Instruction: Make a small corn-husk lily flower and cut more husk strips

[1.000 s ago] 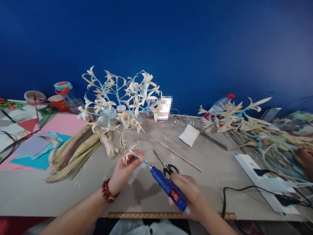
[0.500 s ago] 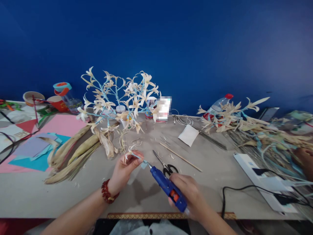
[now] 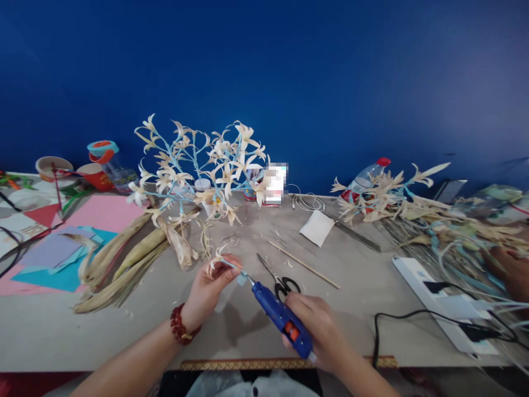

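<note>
Between the fingers of my left hand (image 3: 212, 284) is the stem of a small pale husk flower (image 3: 216, 260), wrapped in light blue paper. A loose end of the blue paper strip (image 3: 242, 280) hangs from the stem. My right hand (image 3: 312, 322) is wrapped round a blue glue gun (image 3: 279, 317). Its nozzle points up and left and meets the blue-wrapped stem, or nearly so; I cannot tell if it touches. Black-handled scissors (image 3: 285, 284) lie on the table just beyond the glue gun, partly covered by my right hand.
Dried corn husks (image 3: 134, 253) and coloured paper (image 3: 78, 278) lie at left. Finished husk flowers (image 3: 202, 160) stand at the back. A thin stick (image 3: 306, 264) and a white pad (image 3: 317, 227) lie mid-table. A power strip (image 3: 438, 309) with cables and another person's hand (image 3: 510, 270) are at right.
The view has shifted very slightly. Both hands, the flower stem and the glue gun keep nearly the same position relative to each other.
</note>
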A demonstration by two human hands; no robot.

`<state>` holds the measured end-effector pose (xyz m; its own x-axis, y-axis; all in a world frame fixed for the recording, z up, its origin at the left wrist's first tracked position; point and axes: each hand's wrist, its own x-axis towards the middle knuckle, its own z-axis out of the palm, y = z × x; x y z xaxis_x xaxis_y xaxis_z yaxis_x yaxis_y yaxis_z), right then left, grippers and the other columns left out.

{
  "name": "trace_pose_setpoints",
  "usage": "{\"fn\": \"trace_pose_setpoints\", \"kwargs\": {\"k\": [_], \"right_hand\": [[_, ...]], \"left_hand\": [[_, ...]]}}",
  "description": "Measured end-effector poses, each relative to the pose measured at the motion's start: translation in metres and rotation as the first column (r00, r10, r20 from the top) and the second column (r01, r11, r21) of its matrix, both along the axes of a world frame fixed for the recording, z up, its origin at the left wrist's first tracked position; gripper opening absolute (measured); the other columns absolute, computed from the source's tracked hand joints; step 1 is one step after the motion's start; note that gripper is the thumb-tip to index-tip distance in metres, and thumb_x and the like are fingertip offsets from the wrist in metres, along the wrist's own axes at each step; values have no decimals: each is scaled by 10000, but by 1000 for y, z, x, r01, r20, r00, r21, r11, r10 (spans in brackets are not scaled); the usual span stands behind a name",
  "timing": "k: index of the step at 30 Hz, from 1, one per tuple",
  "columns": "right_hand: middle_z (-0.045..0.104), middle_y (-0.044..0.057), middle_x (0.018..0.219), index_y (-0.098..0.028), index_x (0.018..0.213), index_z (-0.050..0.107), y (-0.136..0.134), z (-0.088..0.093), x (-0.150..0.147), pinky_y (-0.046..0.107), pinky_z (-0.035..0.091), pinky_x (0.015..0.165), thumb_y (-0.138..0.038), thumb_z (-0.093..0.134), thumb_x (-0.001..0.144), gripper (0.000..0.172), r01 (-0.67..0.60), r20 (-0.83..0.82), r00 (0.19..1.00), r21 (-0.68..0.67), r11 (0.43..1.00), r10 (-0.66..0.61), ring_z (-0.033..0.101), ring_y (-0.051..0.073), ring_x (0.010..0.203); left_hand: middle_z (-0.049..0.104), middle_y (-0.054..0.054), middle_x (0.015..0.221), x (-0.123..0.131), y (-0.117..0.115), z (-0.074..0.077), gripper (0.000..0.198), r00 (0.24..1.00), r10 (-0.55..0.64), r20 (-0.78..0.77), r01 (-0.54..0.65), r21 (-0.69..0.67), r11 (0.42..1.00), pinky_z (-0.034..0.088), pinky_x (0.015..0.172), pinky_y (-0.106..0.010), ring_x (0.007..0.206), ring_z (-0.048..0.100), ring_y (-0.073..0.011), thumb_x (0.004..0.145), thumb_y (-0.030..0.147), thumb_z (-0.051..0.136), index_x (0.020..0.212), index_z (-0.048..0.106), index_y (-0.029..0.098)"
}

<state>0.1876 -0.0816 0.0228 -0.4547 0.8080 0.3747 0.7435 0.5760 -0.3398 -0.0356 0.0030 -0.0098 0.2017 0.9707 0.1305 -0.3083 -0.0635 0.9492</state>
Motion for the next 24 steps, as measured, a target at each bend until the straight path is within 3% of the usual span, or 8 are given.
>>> {"fn": "trace_pose_setpoints", "kwargs": {"k": [9,14,16,19,22,24], "right_hand": [[654,74,773,-195,975,505,-3,1,14,286,472,549,-232,458,821,164,72,-64,996,154,985,-63,640,211,647],[682,114,957,-184,1138,492,2,-7,51,308,519,672,-271,491,858,292,231,-42,973,253,940,-227,681,241,816],[681,104,942,-178,1087,520,11,-12,72,298,499,651,-310,501,868,256,357,23,929,202,912,-369,674,231,763],[673,78,887,-186,973,552,33,-19,103,283,429,581,-341,483,882,192,590,250,767,87,802,-591,641,211,656],[661,98,951,-171,979,559,55,-22,127,274,396,586,-323,496,864,201,654,429,682,7,757,-593,641,221,718],[658,101,958,-165,971,576,64,-22,138,276,404,606,-322,523,842,210,632,457,697,-27,775,-552,642,225,745]], "left_hand": [[645,-47,813,0,0,1,56,999,-9,45,9,-18,1000,463,716,-273,806,580,-178,761,211,712,766,694,158],[646,-48,810,0,-1,0,83,998,-2,61,6,-58,998,466,706,-269,805,580,-179,750,234,720,763,693,156],[651,-49,817,0,-1,-1,91,998,6,58,-1,-83,997,467,716,-269,820,581,-183,742,240,726,762,690,158],[660,-52,825,0,-1,-2,116,999,4,54,2,-100,995,465,706,-259,820,578,-183,728,257,739,768,693,158],[665,-47,834,1,1,-3,127,999,3,50,2,-111,994,460,690,-241,807,573,-171,718,262,749,780,697,164],[664,-42,822,2,1,-2,126,998,6,55,1,-113,994,459,692,-237,798,571,-166,719,264,750,779,697,166]]}}
